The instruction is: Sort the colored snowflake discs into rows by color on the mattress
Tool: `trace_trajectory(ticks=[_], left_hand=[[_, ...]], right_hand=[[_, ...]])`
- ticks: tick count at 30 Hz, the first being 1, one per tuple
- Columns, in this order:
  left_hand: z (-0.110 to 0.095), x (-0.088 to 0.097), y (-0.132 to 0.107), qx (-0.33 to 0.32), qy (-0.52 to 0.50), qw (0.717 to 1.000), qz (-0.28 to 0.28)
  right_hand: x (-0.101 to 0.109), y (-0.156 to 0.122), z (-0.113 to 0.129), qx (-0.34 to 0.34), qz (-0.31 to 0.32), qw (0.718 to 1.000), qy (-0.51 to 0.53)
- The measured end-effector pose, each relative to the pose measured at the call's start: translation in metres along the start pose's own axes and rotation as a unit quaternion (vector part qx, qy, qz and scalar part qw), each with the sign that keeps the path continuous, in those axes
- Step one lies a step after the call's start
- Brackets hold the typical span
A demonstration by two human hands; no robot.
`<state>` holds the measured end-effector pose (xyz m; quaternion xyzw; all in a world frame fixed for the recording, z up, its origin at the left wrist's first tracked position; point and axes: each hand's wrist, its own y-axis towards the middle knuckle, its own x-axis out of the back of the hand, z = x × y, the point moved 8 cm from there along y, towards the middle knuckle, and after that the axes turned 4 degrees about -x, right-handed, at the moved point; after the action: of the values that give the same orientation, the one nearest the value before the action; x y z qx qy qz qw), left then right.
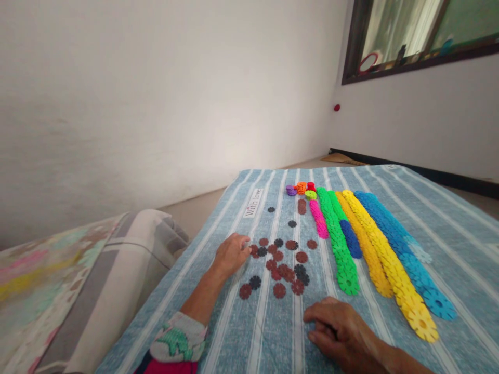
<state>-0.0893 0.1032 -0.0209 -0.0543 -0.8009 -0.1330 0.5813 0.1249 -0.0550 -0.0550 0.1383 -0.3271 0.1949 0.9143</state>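
Observation:
My left hand [233,254] is low over the striped cloth at the left edge of a scatter of notched plastic discs. Its fingers are bent and slightly apart, close beside a brown disc [254,251]; whether they touch it I cannot tell. My right hand [338,326] rests nearer to me, right of the scatter, its fingers loosely curled with a gap between thumb and forefinger and nothing visible in them. Between the hands lie several brown discs [279,290] and black discs [255,282], some overlapping.
Long overlapping rows of green discs [338,249], yellow discs [385,249] and blue discs [405,244] run along the right. Shorter pink [318,219] and dark blue [351,239] rows lie among them. Small orange piles [301,187] stand farther back. A bed [128,280] adjoins at left.

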Motion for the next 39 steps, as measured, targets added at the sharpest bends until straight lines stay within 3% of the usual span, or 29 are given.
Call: trace_trajectory(ticks=[9,13,20,26,32,39], left_hand=[[-0.015,-0.006,-0.003,-0.025,-0.006,0.997,0.068],[-0.006,-0.012,-0.001,-0.010,-0.123,0.991,0.051],[0.010,-0.025,0.001,0.043,-0.307,0.950,0.047],[0.015,-0.016,0.000,0.061,-0.291,0.953,0.046],[0.004,-0.017,-0.002,0.049,-0.300,0.950,0.068],[0.007,-0.018,-0.002,0.058,-0.187,0.978,0.077]], right_hand=[[0.002,-0.001,0.003,-0.033,0.019,0.999,-0.007],[0.002,0.000,0.003,-0.035,0.023,0.999,-0.007],[0.003,-0.001,0.004,-0.035,0.029,0.999,0.001],[0.002,-0.001,0.004,-0.028,0.021,0.999,0.004],[0.001,-0.001,0.001,-0.025,0.025,0.999,0.003],[0.002,-0.002,0.003,-0.035,0.033,0.999,0.000]])
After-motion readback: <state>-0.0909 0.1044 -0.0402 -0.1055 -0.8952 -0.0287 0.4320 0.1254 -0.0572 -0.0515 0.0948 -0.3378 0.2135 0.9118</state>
